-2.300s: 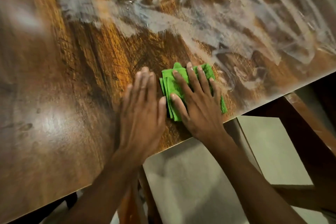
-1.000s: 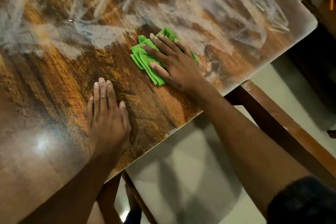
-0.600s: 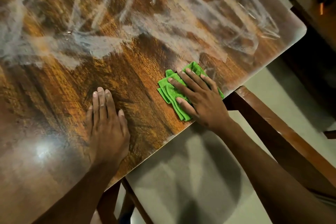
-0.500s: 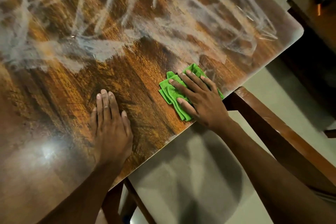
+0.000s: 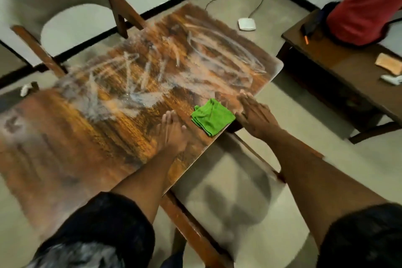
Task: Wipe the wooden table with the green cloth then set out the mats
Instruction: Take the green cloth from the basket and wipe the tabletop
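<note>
The folded green cloth (image 5: 212, 117) lies by itself on the wooden table (image 5: 108, 128), close to its near right edge. Grey-white smears cover the table's far half. My right hand (image 5: 256, 116) is just right of the cloth, off it, fingers straight, over the table edge. My left hand (image 5: 173, 131) rests flat on the tabletop left of the cloth, fingers together and straight. The picture is blurred by motion. No mats lie on this table.
A chair (image 5: 65, 17) with a pale curved back stands at the table's far side. A second wooden table (image 5: 348, 72) at the right carries an orange-tan pad (image 5: 389, 63), a white item and someone in red. A white box (image 5: 247, 24) and cables lie on the floor.
My right hand has come off the green cloth and moved to its right. The cloth stays near the edge. The view has swung up and now takes in the room.
</note>
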`<state>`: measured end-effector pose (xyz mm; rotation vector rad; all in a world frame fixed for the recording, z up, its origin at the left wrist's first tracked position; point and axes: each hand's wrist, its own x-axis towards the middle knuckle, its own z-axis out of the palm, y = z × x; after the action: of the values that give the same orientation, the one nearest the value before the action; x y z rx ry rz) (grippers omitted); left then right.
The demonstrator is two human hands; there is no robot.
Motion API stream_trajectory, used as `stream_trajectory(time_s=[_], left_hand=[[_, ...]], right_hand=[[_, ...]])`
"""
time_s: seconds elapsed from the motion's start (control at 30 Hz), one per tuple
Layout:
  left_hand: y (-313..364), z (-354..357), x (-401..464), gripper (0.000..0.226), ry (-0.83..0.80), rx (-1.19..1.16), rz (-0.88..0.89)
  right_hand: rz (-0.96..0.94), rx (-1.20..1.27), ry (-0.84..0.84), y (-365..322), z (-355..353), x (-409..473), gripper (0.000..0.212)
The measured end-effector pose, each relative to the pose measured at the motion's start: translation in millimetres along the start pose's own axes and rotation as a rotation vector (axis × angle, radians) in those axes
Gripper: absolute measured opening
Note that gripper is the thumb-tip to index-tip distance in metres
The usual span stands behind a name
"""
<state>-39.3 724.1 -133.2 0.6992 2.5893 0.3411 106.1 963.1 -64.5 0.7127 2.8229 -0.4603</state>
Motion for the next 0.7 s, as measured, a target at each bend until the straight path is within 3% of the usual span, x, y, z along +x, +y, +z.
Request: stream_trajectory(time_s=[0.13,0.37,0.7], left_hand=[[49.6,-42.7,-54.1,0.067,0.021,0.067,0.189],[104.9,-52.7,-117.5,0.07,0.002,0.163,0.452],[158.7,-36.2,-168.9,0.068,0.096,0.276,0.792]], right_hand=[[0.234,0.059,0.091,7.7,-42.6,-109.3,0.066],[0.503,0.148,0.273,16.6,-42.0,-261.7,0.069],[0.627,0.135,0.422,19.4,-44.4,-335.1,0.064]])
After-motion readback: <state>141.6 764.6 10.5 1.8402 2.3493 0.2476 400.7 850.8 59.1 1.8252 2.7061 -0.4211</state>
